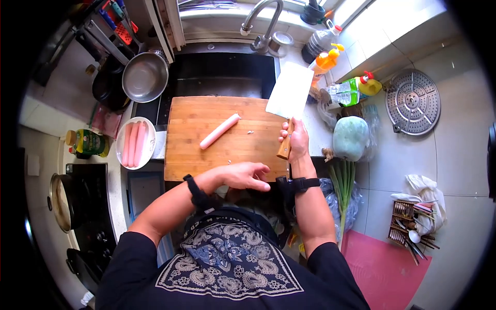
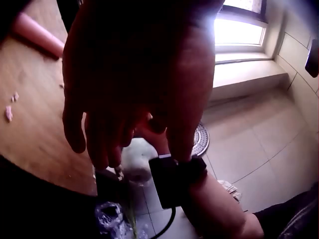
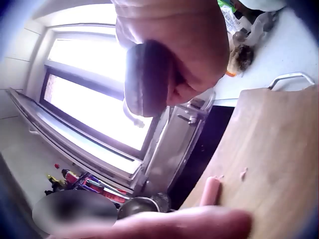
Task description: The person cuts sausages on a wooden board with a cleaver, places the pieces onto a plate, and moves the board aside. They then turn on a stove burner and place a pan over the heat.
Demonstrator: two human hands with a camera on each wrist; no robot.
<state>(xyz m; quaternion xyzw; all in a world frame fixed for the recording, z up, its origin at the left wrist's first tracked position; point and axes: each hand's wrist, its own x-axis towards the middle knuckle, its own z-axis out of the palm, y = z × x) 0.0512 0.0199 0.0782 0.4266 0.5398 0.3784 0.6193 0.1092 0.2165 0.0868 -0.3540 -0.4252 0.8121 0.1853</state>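
Observation:
My right hand [image 1: 298,142] grips the wooden handle [image 1: 284,147] of a cleaver [image 1: 292,90], its broad blade raised and pointing away over the board's right side. The right wrist view shows the handle's butt end [image 3: 147,77] sticking out of the fist. A pink sausage [image 1: 220,131] lies slantwise on the wooden cutting board [image 1: 186,155], with small pink-white scraps [image 1: 250,132] near it. My left hand [image 1: 245,175] hovers at the board's front edge, fingers loosely bent and holding nothing. In the left wrist view the sausage [image 2: 37,35] is beyond that hand.
Left of the board, a white plate [image 1: 151,137] holds several sausages [image 1: 133,143]. A metal bowl [image 1: 145,77] stands behind it. The sink [image 1: 222,67] lies behind the board. At right are a wax gourd [image 1: 351,138], green onions [image 1: 342,186] and bottles [image 1: 325,61].

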